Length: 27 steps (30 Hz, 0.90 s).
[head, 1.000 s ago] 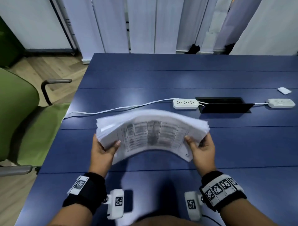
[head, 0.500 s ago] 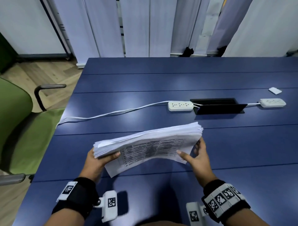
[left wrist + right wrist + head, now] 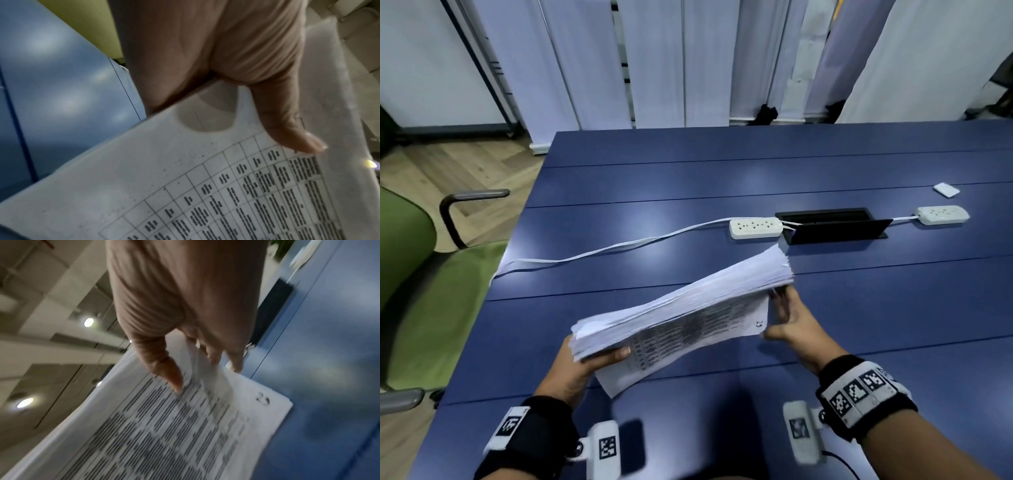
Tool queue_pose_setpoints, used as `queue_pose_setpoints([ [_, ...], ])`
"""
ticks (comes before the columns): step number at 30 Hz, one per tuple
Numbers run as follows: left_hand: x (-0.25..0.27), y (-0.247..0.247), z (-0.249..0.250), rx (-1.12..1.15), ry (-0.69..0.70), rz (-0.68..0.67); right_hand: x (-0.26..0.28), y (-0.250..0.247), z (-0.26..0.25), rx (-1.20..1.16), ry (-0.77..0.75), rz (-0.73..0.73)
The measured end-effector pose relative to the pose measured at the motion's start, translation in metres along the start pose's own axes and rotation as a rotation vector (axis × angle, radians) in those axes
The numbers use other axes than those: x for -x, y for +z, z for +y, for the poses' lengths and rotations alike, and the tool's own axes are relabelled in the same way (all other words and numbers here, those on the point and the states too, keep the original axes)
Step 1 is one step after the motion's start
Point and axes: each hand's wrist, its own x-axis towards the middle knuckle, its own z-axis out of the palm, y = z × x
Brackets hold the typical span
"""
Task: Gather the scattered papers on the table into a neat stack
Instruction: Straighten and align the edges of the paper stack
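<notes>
A thick stack of white papers (image 3: 681,305) hangs tilted above the blue table (image 3: 688,164), its right end higher. The lowest sheet, a printed table, faces me and sticks out below the rest. My left hand (image 3: 585,363) grips the lower left end, its thumb (image 3: 292,129) pressed on the printed sheet and its fingers hidden behind. My right hand (image 3: 784,318) is at the raised right end. Its fingers (image 3: 236,363) lie fairly straight against the stack's edge, and its thumb (image 3: 170,378) points along the printed sheet near the corner marked 23.
Two white power strips (image 3: 755,228) (image 3: 943,214) flank a black cable box (image 3: 832,226) beyond the stack. A white cable (image 3: 602,251) runs off the table's left edge. A small white item (image 3: 946,189) lies far right. A green chair (image 3: 421,274) stands at the left.
The stack went from arched and face-up to tilted edge-on, with its right end raised. My right thumb slid off the sheet's face toward its corner. My left grip stayed.
</notes>
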Motion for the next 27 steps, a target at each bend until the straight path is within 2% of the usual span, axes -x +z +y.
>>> queue_pose_setpoints([
  [1, 0.0, -0.001, -0.001, 0.0, -0.007, 0.0, 0.0, 0.002, 0.0, -0.021, 0.0, -0.019],
  [2, 0.002, -0.002, -0.002, 0.001, -0.013, 0.001, -0.003, 0.001, 0.001, -0.053, -0.008, 0.034],
  [4, 0.004, -0.001, -0.001, -0.006, -0.013, 0.001, -0.016, -0.009, 0.001, -0.06, -0.022, 0.255],
  [5, 0.005, -0.001, 0.0, -0.014, -0.004, -0.004, -0.02, -0.014, 0.0, 0.003, -0.034, 0.268],
  [7, 0.007, -0.003, 0.004, -0.047, 0.028, -0.026, -0.021, -0.012, -0.003, 0.165, -0.022, 0.045],
  [8, 0.006, -0.007, 0.003, -0.05, 0.041, -0.019, -0.021, -0.011, -0.005, 0.182, 0.003, -0.095],
  [9, 0.005, -0.011, 0.002, -0.042, 0.041, 0.004, -0.018, -0.01, -0.006, 0.148, 0.029, -0.159],
  [10, 0.004, -0.015, 0.0, -0.035, 0.033, 0.027, -0.019, -0.013, -0.005, 0.086, 0.028, -0.138],
  [12, 0.002, -0.019, -0.004, -0.012, 0.015, 0.033, -0.019, -0.017, -0.001, -0.05, -0.001, 0.001],
  [15, -0.002, -0.01, -0.004, 0.057, 0.001, 0.067, -0.019, 0.006, 0.003, -0.092, 0.03, 0.056],
  [19, -0.005, 0.012, 0.014, 0.164, 0.061, 0.298, -0.007, 0.042, -0.013, -0.175, -0.06, 0.233],
  [21, -0.005, 0.018, 0.029, 0.167, 0.128, 0.369, 0.004, 0.053, -0.023, -0.221, -0.153, 0.279],
  [24, -0.001, 0.012, 0.039, 0.146, 0.205, 0.393, 0.025, 0.063, -0.026, -0.259, -0.251, 0.305],
  [27, 0.004, -0.008, 0.027, 0.029, 0.234, 0.341, 0.039, 0.063, -0.009, -0.183, -0.238, 0.264],
])
